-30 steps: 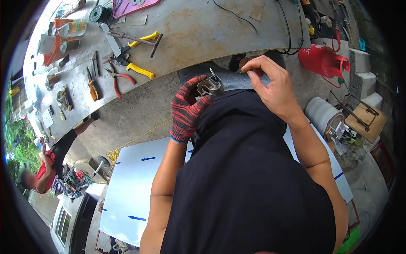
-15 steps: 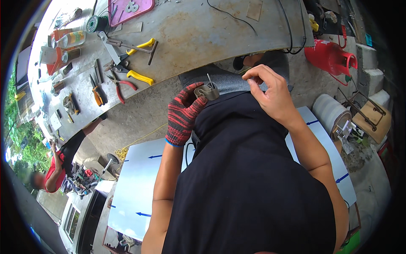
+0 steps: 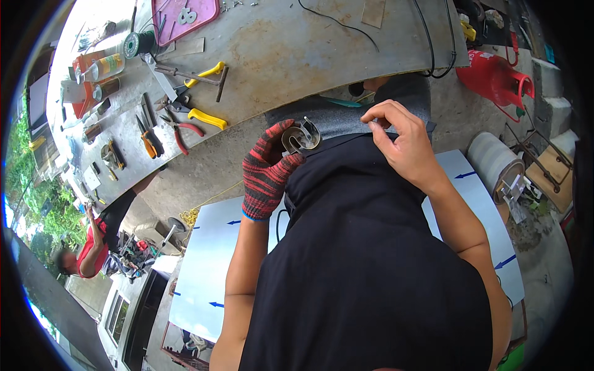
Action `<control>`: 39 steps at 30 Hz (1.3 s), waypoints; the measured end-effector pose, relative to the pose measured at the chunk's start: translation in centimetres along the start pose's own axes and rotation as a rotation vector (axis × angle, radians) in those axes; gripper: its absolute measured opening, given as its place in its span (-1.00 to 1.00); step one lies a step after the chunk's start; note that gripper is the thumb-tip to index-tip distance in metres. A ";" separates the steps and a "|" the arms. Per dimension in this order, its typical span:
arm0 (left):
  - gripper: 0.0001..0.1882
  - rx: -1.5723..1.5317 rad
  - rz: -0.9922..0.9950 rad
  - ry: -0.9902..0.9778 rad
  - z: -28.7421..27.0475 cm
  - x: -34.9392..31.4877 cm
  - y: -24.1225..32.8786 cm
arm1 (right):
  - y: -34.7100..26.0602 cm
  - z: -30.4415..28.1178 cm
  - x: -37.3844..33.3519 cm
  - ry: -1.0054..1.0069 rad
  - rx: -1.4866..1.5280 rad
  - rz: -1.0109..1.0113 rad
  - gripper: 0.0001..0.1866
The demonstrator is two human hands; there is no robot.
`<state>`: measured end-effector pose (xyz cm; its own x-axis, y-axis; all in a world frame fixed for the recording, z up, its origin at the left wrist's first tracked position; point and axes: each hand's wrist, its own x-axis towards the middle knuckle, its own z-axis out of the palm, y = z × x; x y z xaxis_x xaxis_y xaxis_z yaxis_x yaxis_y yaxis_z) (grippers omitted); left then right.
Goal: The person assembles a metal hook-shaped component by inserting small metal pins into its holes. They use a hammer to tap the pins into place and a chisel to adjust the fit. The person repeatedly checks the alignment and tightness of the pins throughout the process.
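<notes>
My left hand (image 3: 269, 170), in a red-and-black striped knit glove, is closed around a bent metal strip (image 3: 307, 148). The strip curls into a rounded, S-like shape, its open side turned upward, and a thin bright metal piece rises inside it. Bare, my right hand (image 3: 402, 145) hovers to the right, apart from the strip. Its fingers curl in toward the thumb; whatever may be between the fingertips is too small or hidden. Both hands are over my lap, just in front of the metal workbench (image 3: 272, 68).
On the bench lie yellow-handled cutters (image 3: 207, 119), red-handled pliers (image 3: 185, 130), orange-handled pliers (image 3: 148, 145), a wire spool (image 3: 137, 44) and a pink tray (image 3: 201, 15). A red gas cylinder (image 3: 492, 77) stands at right. Another person (image 3: 93, 250) is at far left.
My left hand has tilted the metal strip, so its curled opening faces up more. My right hand has shifted slightly rightward, fingers still curled. The whole view has turned a little.
</notes>
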<state>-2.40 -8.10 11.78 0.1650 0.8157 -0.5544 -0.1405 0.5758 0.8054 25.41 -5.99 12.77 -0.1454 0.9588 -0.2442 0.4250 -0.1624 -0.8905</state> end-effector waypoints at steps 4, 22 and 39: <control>-0.29 -0.025 0.033 -0.008 0.3 0.1 0.3 | 0.4 -0.1 0.2 0.003 0.009 -0.012 -0.88; -0.39 0.100 0.119 0.082 1.7 7.0 0.5 | 3.4 -7.6 7.8 0.389 -0.066 -0.171 -0.91; -0.40 0.060 0.188 0.177 1.4 6.1 3.3 | 2.1 -8.1 30.8 0.895 -0.360 -0.078 -0.29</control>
<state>-0.49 -1.36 11.35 -0.0329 0.9080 -0.4177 -0.0937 0.4133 0.9058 29.04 25.08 6.48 0.4862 0.8108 0.3259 0.7127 -0.1522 -0.6847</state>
